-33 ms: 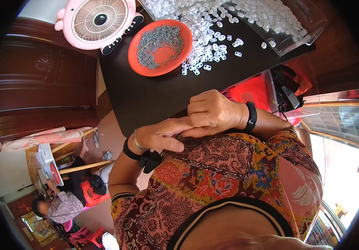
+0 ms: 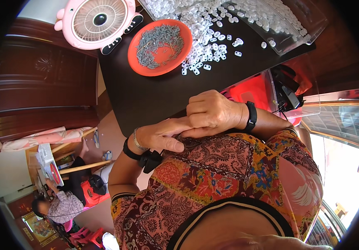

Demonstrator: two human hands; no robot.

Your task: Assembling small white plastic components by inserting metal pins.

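Observation:
In front of my patterned shirt [image 2: 229, 158], my two hands rest together at the table's near edge. The right hand [image 2: 212, 112] is closed over the fingers of my left hand [image 2: 162, 134]. On the left hand the thumb and the side of the index finger show stretched out; its other fingertips are hidden beneath the right. No object shows in either hand. Beyond them, on the dark table [image 2: 146, 102], an orange-red plate [image 2: 134, 58] holds many small grey screws. Beside it spreads a heap of small white plastic pieces with holes [image 2: 208, 50].
A pink animal-shaped fan [image 2: 100, 21] stands at the table's far left. A clear plastic bin [image 2: 290, 46] of white pieces lies at the far right. Below the table's right side is a red container [image 2: 254, 92]. Another person [image 2: 64, 206] sits at lower left.

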